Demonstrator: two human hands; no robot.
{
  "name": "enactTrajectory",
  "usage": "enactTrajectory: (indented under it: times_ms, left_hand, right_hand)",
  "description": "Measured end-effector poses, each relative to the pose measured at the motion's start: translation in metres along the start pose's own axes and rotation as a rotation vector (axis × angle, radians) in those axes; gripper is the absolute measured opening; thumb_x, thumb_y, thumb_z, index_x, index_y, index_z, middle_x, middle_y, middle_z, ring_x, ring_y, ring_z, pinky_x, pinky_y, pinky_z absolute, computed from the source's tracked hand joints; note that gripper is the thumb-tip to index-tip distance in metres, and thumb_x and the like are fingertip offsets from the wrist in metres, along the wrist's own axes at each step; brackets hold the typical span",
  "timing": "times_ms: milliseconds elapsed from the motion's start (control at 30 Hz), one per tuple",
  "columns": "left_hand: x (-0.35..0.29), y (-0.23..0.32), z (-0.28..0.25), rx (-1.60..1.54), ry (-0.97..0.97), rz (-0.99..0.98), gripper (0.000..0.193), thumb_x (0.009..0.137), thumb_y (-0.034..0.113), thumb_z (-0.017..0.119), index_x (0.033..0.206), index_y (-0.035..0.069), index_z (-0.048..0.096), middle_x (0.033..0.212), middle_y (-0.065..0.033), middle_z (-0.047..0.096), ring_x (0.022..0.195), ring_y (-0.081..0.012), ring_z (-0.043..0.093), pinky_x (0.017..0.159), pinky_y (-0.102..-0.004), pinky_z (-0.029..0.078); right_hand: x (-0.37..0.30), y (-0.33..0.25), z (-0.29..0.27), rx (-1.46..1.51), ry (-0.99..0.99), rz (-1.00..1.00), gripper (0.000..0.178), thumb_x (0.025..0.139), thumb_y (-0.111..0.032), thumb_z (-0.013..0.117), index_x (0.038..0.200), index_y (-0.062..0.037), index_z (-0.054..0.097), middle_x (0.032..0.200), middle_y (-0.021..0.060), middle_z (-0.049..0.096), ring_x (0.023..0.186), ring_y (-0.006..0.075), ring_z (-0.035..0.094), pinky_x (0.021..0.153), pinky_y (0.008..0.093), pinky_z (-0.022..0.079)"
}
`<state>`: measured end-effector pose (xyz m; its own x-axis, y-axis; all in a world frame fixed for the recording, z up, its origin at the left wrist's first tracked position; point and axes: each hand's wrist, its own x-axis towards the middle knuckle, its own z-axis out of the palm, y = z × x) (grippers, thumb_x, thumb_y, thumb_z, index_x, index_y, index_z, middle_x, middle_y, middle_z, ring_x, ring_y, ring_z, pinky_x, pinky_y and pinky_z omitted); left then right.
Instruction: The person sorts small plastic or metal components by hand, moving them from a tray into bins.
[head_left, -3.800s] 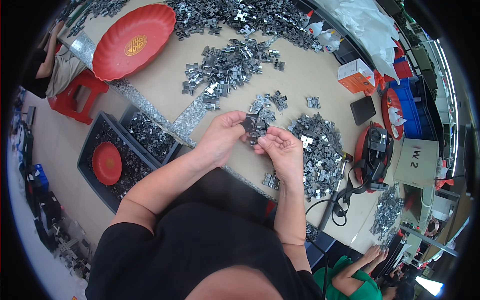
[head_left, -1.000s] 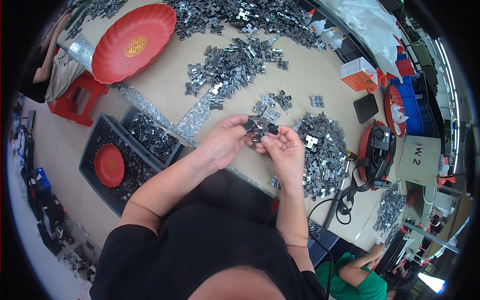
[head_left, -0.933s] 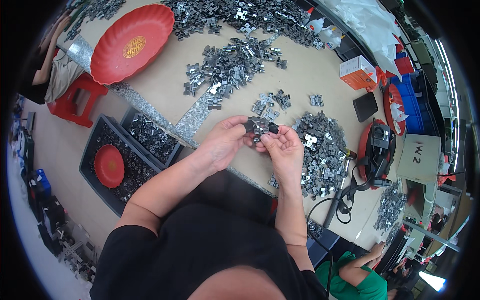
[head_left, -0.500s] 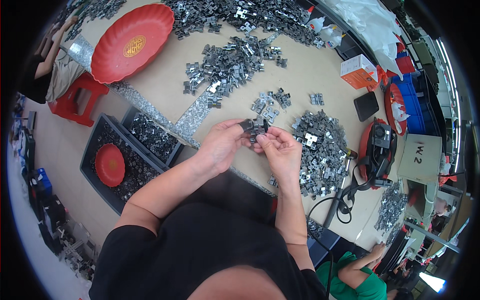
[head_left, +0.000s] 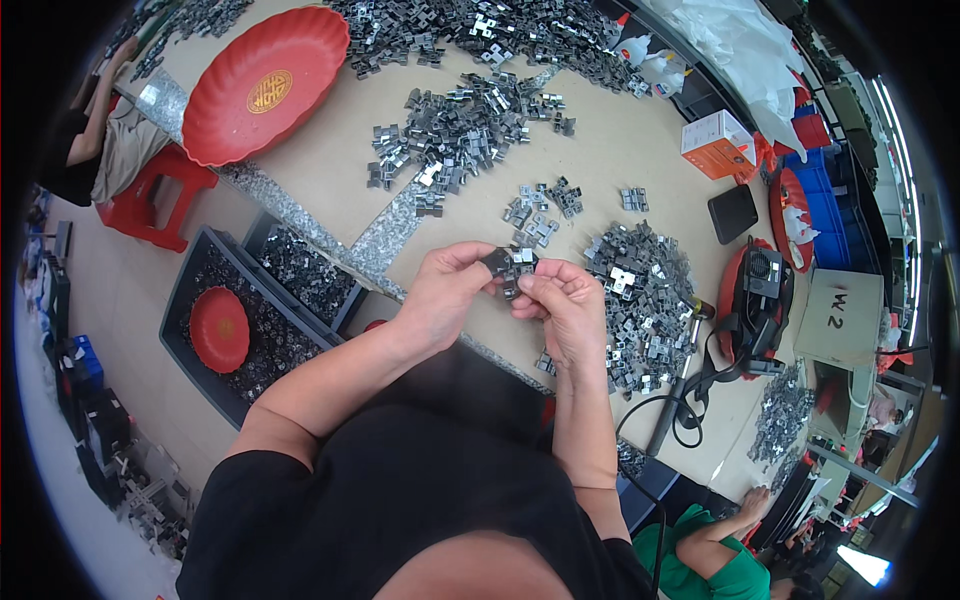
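In front of my chest, over the table's near edge, my left hand [head_left: 446,292] and my right hand [head_left: 567,302] meet at a small dark metal clip [head_left: 521,258]. Fingertips of both hands pinch it from either side, and a shiny face of it points up. Part of the clip is hidden behind my fingers. Just beyond it lie a few loose metal clips [head_left: 540,210]. A heap of the same clips [head_left: 640,300] lies right beside my right hand, and another pile [head_left: 455,135] is farther off.
A large red scalloped tray [head_left: 225,110] sits far left. Below it, grey bins [head_left: 190,300] hold small metal parts and a red dish [head_left: 220,330]. On the right are a black-handled tool [head_left: 665,420], a cable, an orange-white box [head_left: 718,145] and a co-worker in green [head_left: 715,555].
The clip has turned between my fingers, so a bright face now shows. My right hand's fingers have shifted slightly. The co-worker's arm at the far left has moved a little.
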<state>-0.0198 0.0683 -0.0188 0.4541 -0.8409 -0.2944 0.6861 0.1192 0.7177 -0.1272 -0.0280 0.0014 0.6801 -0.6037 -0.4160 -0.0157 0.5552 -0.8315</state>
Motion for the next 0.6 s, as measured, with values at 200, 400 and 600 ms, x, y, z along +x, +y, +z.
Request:
enactTrajectory:
  times_ms: [200,400,600]
  left_hand:
    - [0.000,0.003,-0.001,-0.089,0.029,-0.016,0.016,0.077,0.000,0.045,0.087,-0.003,0.057,0.079,-0.0067,0.059,0.067,-0.0107,0.050,0.064,-0.0233,0.040]
    - [-0.002,0.009,0.004,-0.074,0.045,-0.023,0.017,0.077,0.001,0.046,0.087,-0.003,0.058,0.079,-0.0072,0.059,0.067,-0.0111,0.050,0.063,-0.0230,0.039]
    - [-0.004,0.010,0.005,0.009,0.046,-0.026,0.018,0.077,0.001,0.045,0.087,-0.004,0.059,0.079,-0.0066,0.059,0.067,-0.0103,0.050,0.063,-0.0224,0.039]
  right_hand:
    - [-0.002,0.001,0.008,-0.132,0.026,-0.097,0.015,0.073,0.002,0.058,0.085,0.0056,0.050,0.070,0.0099,0.059,0.055,0.0119,0.057,0.052,0.0215,0.050]
    - [-0.004,0.002,0.012,-0.190,0.047,-0.193,0.017,0.074,0.002,0.057,0.088,0.0062,0.050,0.073,0.0107,0.058,0.059,0.0120,0.058,0.055,0.0216,0.050]
    - [0.000,0.003,0.004,-0.115,0.000,-0.121,0.016,0.075,0.001,0.056,0.089,0.0062,0.051,0.073,0.0101,0.059,0.059,0.0117,0.058,0.055,0.0214,0.050]
